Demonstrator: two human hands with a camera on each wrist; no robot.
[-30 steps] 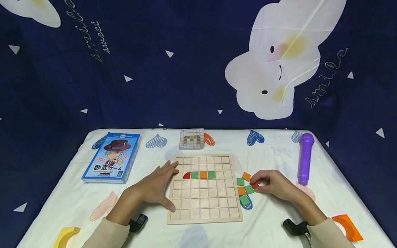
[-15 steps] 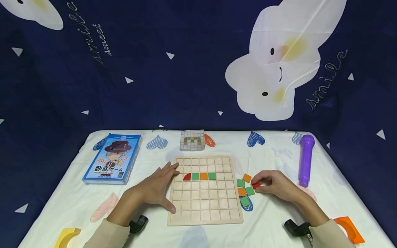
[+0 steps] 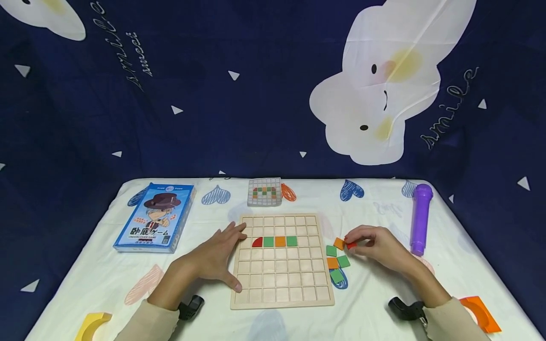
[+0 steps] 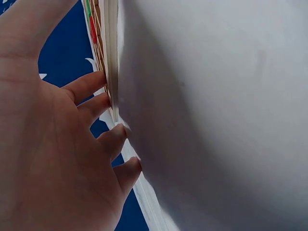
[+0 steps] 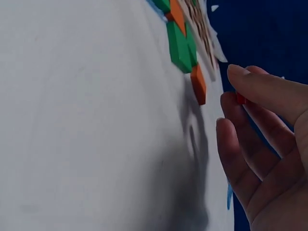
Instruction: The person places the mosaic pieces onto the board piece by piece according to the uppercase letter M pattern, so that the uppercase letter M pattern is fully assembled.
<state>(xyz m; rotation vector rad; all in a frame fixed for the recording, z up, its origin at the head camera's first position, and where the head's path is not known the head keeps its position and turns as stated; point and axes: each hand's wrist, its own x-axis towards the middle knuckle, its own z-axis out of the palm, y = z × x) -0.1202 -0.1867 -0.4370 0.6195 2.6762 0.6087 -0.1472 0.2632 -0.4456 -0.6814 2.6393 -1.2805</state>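
Note:
My right hand (image 3: 381,246) pinches a small red piece (image 3: 351,245) between thumb and fingers, just right of the loose tiles; in the right wrist view most of the red piece (image 5: 240,98) is hidden by the thumb. My left hand (image 3: 213,255) rests spread along the left edge of a wooden grid board (image 3: 281,282), fingertips and thumb on its rim. One row of the board bears a red quarter-round tile (image 3: 258,242), a green, an orange and another green tile (image 3: 291,241). Orange (image 3: 332,263) and green tiles (image 3: 336,276) lie loose by its right edge.
Behind the board stands a small pattern card (image 3: 264,192) with a coloured grid. A blue game box (image 3: 154,218) lies at left, a purple microphone-shaped object (image 3: 421,220) at right. A yellow curved block (image 3: 91,326) and an orange one (image 3: 482,313) sit near the front corners.
My right hand has lifted slightly up and away from the loose tiles, carrying the red piece with it. My left hand stays on the board's edge.

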